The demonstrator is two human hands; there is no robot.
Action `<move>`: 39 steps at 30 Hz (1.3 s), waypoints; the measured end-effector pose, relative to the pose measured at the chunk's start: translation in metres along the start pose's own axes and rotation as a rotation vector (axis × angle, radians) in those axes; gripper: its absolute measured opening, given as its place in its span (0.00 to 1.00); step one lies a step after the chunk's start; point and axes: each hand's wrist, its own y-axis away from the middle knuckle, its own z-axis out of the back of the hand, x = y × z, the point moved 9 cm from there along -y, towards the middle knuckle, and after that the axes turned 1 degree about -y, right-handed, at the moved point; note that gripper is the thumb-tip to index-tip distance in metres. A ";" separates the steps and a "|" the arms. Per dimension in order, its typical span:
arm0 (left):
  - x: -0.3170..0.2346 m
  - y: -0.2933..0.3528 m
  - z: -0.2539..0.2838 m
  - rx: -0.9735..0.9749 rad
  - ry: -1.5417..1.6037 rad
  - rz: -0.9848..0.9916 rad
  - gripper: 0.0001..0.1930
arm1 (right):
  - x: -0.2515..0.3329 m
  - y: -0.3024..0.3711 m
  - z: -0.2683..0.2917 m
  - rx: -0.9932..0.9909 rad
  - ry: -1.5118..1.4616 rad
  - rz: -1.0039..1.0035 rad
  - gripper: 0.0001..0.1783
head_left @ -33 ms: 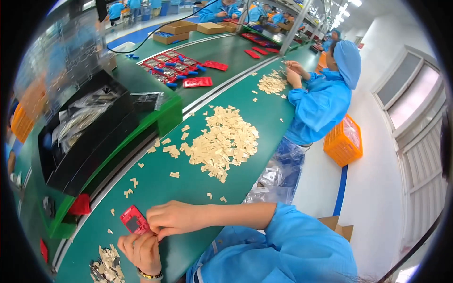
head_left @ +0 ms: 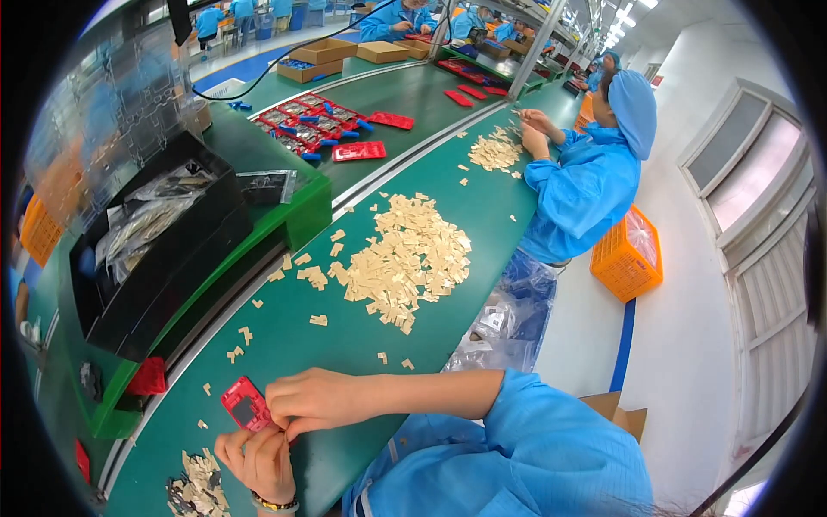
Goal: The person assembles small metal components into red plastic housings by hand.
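Observation:
A red plastic casing (head_left: 245,402) with a dark rectangular patch sticks out from between my hands, above the green bench near its front left. My left hand (head_left: 258,461) grips its near end from below, with a beaded bracelet on the wrist. My right hand (head_left: 317,399) reaches in from the right, and its fingertips are pinched together over the casing's near right edge. Whatever those fingertips hold is hidden. Just left of my left hand is a small pile of pale and black pieces (head_left: 198,487). A large heap of small, pale, L-shaped pieces (head_left: 409,258) lies farther up the bench.
A black bin of bagged parts (head_left: 164,250) stands on a green-edged ledge at left. Red casings (head_left: 359,151) and blue pieces lie beyond the metal rail. A co-worker (head_left: 586,172) handles pieces by another pale pile (head_left: 495,151). An orange crate (head_left: 627,258) is on the floor.

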 end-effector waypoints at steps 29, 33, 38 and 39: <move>0.015 0.065 -0.048 0.584 -0.068 0.344 0.29 | -0.082 0.037 0.007 -0.420 -0.411 -0.605 0.03; -0.018 0.068 -0.049 0.515 0.061 0.388 0.31 | -0.095 0.044 -0.020 -0.225 -0.518 -0.765 0.03; -0.004 0.068 -0.052 0.411 -0.048 0.395 0.28 | -0.101 0.032 -0.032 -0.136 -0.411 -0.784 0.04; -0.004 0.070 -0.056 0.414 -0.074 0.391 0.27 | -0.101 0.028 -0.034 -0.110 -0.357 -0.778 0.05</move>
